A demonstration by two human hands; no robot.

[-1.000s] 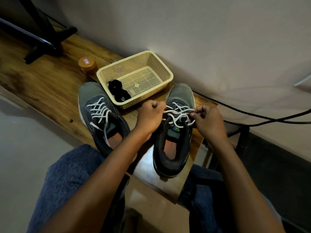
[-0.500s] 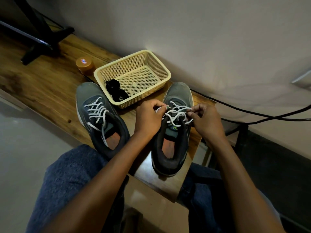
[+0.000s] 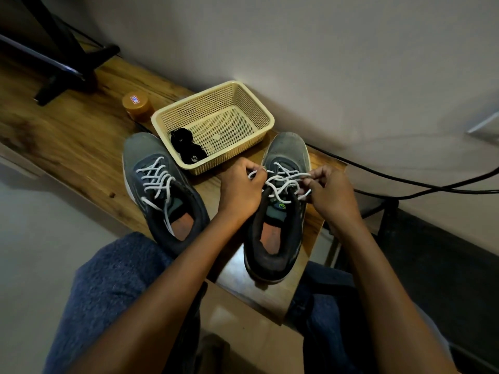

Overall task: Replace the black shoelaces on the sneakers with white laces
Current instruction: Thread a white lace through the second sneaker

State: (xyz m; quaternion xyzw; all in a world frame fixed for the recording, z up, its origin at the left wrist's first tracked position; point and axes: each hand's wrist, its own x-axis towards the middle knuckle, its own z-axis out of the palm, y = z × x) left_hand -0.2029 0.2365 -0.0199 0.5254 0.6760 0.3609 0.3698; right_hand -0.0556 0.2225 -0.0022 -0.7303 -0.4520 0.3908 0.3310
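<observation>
Two grey sneakers stand on a wooden table (image 3: 67, 141). The left sneaker (image 3: 159, 190) carries a white lace, its ends hanging loose over the tongue. The right sneaker (image 3: 280, 211) has a white lace (image 3: 283, 184) crossed over its eyelets. My left hand (image 3: 240, 190) pinches that lace at the sneaker's left side. My right hand (image 3: 329, 193) pinches the lace's other end at the right side. Bundled black laces (image 3: 187, 149) lie in the near left corner of a cream plastic basket (image 3: 253, 106).
A small orange-lidded jar (image 3: 136, 103) sits behind the left sneaker. A black stand (image 3: 62, 60) occupies the table's far left. Black cables (image 3: 405, 179) run along the wall at right. My knees in blue trousers are under the table's near edge.
Both hands stay on the right sneaker's white lace and have shifted slightly, working it across the upper eyelets. The view has drifted a little.
</observation>
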